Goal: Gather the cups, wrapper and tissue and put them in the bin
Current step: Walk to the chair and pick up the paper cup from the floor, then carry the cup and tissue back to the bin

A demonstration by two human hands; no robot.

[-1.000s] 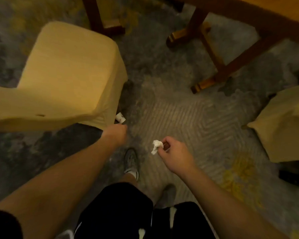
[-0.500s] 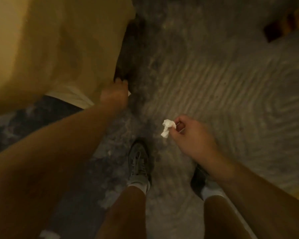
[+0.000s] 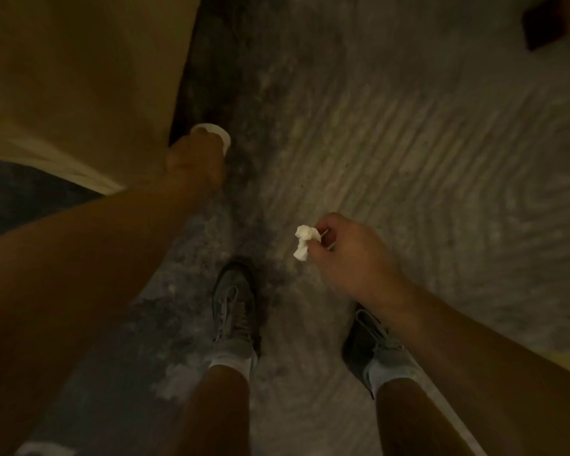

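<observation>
A small white cup (image 3: 215, 132) is at the foot of the covered chair, and my left hand (image 3: 195, 159) is closed around it, with only the cup's rim showing past my fingers. My right hand (image 3: 349, 255) hangs over the carpet at centre right and pinches a crumpled white tissue (image 3: 303, 241) between thumb and fingers. A thin pale edge, perhaps a wrapper, shows in the same hand, too dim to name. No bin is in view.
A chair with a yellow fabric cover (image 3: 79, 77) fills the upper left. Grey patterned carpet (image 3: 408, 143) covers the floor. My two shoes (image 3: 234, 304) stand below the hands. A dark wooden piece (image 3: 553, 24) shows at the top right.
The view dropped closer to the floor. My left hand reached the chair's base and closed on the white cup. My right hand kept hold of the tissue.
</observation>
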